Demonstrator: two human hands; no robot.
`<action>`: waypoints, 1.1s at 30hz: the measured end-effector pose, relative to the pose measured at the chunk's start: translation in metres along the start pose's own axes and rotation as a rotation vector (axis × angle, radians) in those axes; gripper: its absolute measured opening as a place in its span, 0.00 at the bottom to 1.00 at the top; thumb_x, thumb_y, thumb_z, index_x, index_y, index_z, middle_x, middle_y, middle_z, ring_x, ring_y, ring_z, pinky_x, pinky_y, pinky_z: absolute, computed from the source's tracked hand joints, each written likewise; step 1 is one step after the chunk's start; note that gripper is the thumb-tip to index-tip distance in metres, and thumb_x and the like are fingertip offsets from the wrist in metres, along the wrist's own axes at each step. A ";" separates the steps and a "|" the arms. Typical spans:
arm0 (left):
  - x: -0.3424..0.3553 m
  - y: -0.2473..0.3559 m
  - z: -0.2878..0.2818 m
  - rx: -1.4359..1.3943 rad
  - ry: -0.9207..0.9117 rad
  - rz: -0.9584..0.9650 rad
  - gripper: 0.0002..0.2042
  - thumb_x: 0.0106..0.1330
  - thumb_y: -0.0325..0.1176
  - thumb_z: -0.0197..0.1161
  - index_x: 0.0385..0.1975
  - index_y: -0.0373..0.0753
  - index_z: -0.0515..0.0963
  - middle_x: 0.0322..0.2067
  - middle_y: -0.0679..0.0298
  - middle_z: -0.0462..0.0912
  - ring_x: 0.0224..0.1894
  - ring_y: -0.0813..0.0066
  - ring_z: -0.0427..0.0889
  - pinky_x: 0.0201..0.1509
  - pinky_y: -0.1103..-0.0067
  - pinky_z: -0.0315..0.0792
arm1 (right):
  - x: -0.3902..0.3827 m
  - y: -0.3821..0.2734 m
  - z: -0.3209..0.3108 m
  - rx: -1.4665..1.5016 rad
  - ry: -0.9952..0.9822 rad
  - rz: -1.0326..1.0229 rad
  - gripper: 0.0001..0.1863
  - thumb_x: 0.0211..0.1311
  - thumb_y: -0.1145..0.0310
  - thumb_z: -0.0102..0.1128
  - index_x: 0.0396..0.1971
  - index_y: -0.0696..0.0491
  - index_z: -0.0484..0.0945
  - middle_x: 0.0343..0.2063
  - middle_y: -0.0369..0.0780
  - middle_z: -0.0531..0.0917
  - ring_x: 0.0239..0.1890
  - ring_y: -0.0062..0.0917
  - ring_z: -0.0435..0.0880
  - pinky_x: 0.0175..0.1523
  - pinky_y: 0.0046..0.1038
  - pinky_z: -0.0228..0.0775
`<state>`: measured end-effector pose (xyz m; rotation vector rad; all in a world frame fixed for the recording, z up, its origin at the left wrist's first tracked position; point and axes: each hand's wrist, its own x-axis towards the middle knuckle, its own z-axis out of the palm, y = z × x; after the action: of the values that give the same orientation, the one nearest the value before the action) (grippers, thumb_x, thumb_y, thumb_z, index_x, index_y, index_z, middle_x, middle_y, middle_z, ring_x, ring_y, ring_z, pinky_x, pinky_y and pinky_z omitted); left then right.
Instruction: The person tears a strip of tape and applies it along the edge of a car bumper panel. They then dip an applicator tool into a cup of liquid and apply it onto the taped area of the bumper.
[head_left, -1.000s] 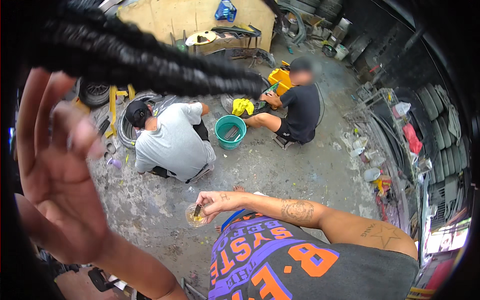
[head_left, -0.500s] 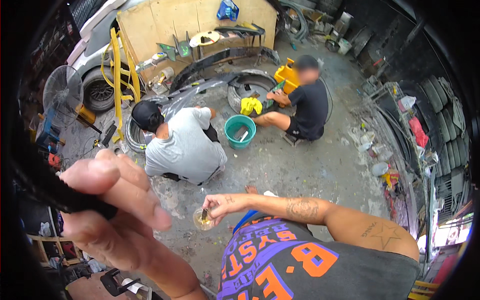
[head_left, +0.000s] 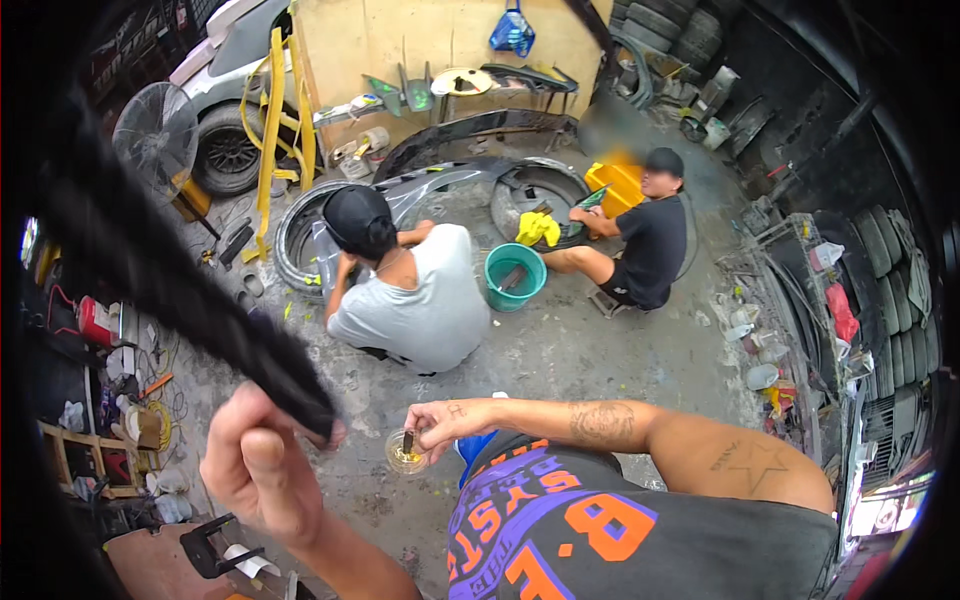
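Observation:
My left hand (head_left: 262, 465) is raised at the lower left, fingers curled round the lower end of a broad black strap (head_left: 215, 305). The strap runs close to the camera, down from the upper left, and is blurred. My right hand (head_left: 437, 424) sits near my waist, with the tattooed forearm crossing in front of my printed dark shirt (head_left: 690, 545). Its fingers grip a small clear cup (head_left: 402, 461) with something yellowish inside. A short dark piece (head_left: 408, 441) shows at the fingertips, against the cup; its kind I cannot make out.
Ahead, a person in a grey shirt (head_left: 420, 300) crouches by dark curved car panels (head_left: 440, 190). Another, in black (head_left: 652, 250), sits beside a green bucket (head_left: 527, 296) and a yellow cloth (head_left: 538, 230). A fan (head_left: 155, 130) stands left; a cluttered rack (head_left: 830, 290) lines the right.
The view has shifted, moving the scene rightward. My left hand appears lower and farther from the camera, still on the strap, which now stretches longer across the view. My right hand keeps the cup.

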<state>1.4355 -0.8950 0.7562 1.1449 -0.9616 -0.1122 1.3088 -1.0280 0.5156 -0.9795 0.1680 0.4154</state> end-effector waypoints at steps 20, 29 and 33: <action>-0.547 -0.158 -0.142 0.226 1.360 -1.446 0.07 0.63 0.27 0.58 0.33 0.33 0.82 0.26 0.61 0.83 0.24 0.76 0.79 0.28 0.78 0.74 | 0.323 -0.081 0.066 -0.261 -0.447 0.333 0.28 0.64 0.63 0.62 0.58 0.57 0.63 0.55 0.49 0.74 0.54 0.40 0.81 0.61 0.42 0.73; -0.585 -0.223 -0.163 -0.326 1.317 -1.523 0.08 0.66 0.32 0.62 0.35 0.34 0.83 0.22 0.59 0.84 0.21 0.70 0.82 0.26 0.72 0.77 | 0.443 -0.039 0.175 -0.283 -0.573 0.507 0.27 0.63 0.62 0.64 0.55 0.60 0.64 0.53 0.52 0.77 0.54 0.41 0.80 0.62 0.46 0.73; -0.593 -0.227 -0.237 0.403 1.427 -1.315 0.08 0.64 0.34 0.60 0.31 0.37 0.82 0.23 0.59 0.85 0.26 0.72 0.85 0.31 0.72 0.77 | 0.504 -0.021 0.255 -0.315 -0.692 0.590 0.25 0.65 0.65 0.59 0.56 0.62 0.63 0.53 0.54 0.76 0.55 0.42 0.80 0.63 0.46 0.72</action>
<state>1.3228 -0.5136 0.2064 1.6181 1.1411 -0.1096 1.7637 -0.6922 0.5098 -1.0295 -0.2545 1.3260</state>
